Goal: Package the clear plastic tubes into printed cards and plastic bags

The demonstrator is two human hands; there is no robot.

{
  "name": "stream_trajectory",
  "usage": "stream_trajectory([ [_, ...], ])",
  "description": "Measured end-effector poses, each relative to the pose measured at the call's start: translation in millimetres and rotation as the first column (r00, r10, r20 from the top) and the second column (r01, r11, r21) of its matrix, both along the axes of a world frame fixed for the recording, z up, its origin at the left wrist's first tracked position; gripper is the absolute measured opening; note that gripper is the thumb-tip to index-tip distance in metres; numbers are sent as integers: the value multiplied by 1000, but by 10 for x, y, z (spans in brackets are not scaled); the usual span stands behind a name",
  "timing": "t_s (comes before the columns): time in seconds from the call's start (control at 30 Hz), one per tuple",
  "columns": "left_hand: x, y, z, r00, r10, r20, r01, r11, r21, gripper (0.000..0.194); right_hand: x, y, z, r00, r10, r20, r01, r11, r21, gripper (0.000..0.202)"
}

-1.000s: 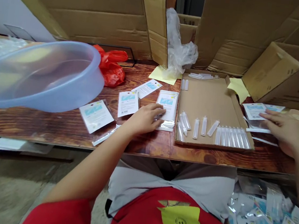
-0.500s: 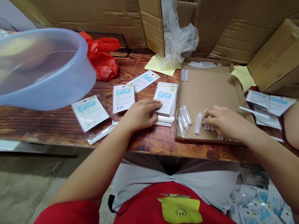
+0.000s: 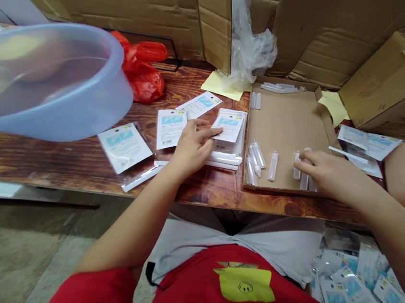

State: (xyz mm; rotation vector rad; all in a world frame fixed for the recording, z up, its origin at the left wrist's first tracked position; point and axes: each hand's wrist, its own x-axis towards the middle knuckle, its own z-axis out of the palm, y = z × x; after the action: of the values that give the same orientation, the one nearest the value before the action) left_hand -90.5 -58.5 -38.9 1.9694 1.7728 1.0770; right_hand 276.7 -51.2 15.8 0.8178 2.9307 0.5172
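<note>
My left hand [image 3: 196, 146] has its index finger on the top printed card [image 3: 228, 127] of a stack of packaged cards [image 3: 223, 157], with the thumb low at the card's side. That card sits at an angle to the stack. My right hand [image 3: 325, 171] is closed over clear plastic tubes in a shallow cardboard tray [image 3: 282, 116]. One tube [image 3: 297, 166] shows at its fingertips and another partly under the fingers. A single tube [image 3: 273, 166] lies to their left, with several more tubes [image 3: 256, 156] by the tray's left wall.
Loose packaged cards [image 3: 125, 147] lie left of the stack. A translucent blue basin [image 3: 121, 99] and a red plastic bag [image 3: 145, 80] are farther left. More packs [image 3: 368, 142] and a beige container [image 3: 403, 172] stand at right. Cardboard [image 3: 131, 4] lines the back.
My right hand has slid right in the tray, and the tubes under its fingers have shifted with it. My left hand has turned the top card slightly. The view has shifted a little.
</note>
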Motion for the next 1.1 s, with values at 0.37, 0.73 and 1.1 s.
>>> stream_trajectory([
  [0.37, 296, -81, 390, 815, 195, 545, 72, 900, -430, 53, -226, 118, 35, 981, 191, 27, -193, 979, 70, 8],
  [0.73, 563, -355, 535, 455, 252, 854, 160, 920, -357, 50, -1271, -227, 44, 609, 453, -651, -439, 876, 199, 28],
  [1.1, 526, -532, 590, 370, 183, 911, 258, 921, -290, 59, -1407, -96, 81, 745, 340, -574, -373, 925, 64, 18],
])
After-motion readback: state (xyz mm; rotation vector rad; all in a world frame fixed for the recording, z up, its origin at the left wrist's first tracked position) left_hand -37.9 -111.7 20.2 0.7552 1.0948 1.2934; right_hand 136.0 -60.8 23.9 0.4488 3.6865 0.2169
